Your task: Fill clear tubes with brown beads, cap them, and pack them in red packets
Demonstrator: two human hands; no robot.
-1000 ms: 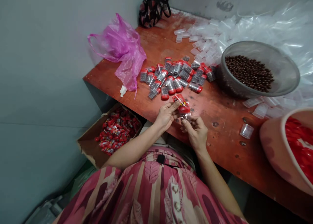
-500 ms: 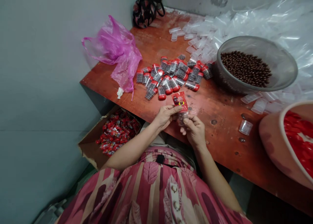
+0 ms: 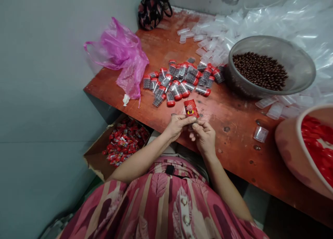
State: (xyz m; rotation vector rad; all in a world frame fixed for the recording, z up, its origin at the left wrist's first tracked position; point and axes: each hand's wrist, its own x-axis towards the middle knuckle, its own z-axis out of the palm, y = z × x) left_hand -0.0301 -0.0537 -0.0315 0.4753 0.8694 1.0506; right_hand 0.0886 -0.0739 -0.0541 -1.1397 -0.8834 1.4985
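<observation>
A small red printed packet [image 3: 191, 108] stands slightly tilted, pinched between the left hand [image 3: 178, 126] and right hand [image 3: 204, 136], its lower end hidden.

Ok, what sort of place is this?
Likely a small sweets-packing workspace: a bowl of brown candy balls, heaps of empty clear plastic tubes, and filled red-capped tubes on a worn wooden bench.

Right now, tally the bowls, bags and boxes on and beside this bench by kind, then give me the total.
Bowls: 2 (grey bowl, pink bowl)
Bags: 2 (pink plastic bag, black patterned bag)
Cardboard boxes: 1
Total: 5
</observation>
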